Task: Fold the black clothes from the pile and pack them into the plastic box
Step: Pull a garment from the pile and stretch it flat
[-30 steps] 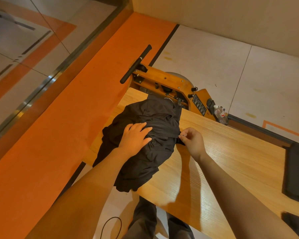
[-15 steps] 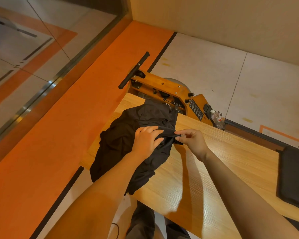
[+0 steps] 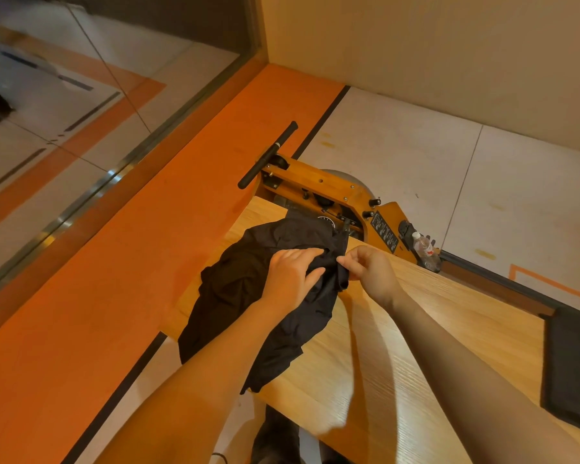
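Note:
A crumpled pile of black clothes (image 3: 245, 296) lies on the left end of the wooden table (image 3: 416, 329), part of it hanging over the near edge. My left hand (image 3: 290, 276) lies on top of the pile, its fingers curled into the cloth at the upper right. My right hand (image 3: 369, 269) pinches the cloth's right edge between thumb and fingers, right beside the left fingertips. A flat, dark folded garment (image 3: 573, 373) lies at the table's right edge. The plastic box is out of view.
A wooden rowing machine (image 3: 332, 195) with a black handle bar (image 3: 268, 155) stands just behind the table's far edge. A plastic bottle (image 3: 424, 247) sits on its frame. Orange floor runs along the left, next to a glass wall (image 3: 81, 95).
My left hand went from lying flat on the pile to curling its fingers into the cloth. My right hand lifted the pinched edge slightly toward the left hand. The camera tilted a little.

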Demonstrator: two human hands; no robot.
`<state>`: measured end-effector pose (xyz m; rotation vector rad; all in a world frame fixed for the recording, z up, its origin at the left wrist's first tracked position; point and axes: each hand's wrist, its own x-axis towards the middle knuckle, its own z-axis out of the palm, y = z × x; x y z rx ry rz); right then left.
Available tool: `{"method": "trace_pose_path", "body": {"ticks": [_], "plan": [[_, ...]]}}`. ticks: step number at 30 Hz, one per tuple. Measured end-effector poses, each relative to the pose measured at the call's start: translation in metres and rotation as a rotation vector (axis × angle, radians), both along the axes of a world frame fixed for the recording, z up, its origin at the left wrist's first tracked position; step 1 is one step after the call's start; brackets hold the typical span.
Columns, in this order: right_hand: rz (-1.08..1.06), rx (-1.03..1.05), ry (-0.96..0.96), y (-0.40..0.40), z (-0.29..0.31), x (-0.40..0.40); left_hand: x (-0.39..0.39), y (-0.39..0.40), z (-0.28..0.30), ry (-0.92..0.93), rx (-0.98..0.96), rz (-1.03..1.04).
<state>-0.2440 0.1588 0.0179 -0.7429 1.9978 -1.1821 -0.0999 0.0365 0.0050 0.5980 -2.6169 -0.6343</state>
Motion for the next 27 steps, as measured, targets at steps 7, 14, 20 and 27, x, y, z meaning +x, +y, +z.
{"method": "trace_pose_path", "body": {"ticks": [7,14,20,27], "plan": [[-0.012,-0.111,0.048,-0.020,0.034,-0.006,-0.010,-0.003,0.032,-0.063,0.216,0.106],[0.008,-0.154,0.058,-0.031,0.055,-0.006,-0.018,-0.004,0.055,-0.163,0.256,0.273],[0.009,-0.152,0.059,-0.033,0.059,-0.007,-0.025,0.008,0.062,-0.153,0.189,0.353],[0.016,-0.135,0.048,-0.033,0.065,-0.003,-0.022,0.011,0.068,-0.065,0.302,0.371]]}}
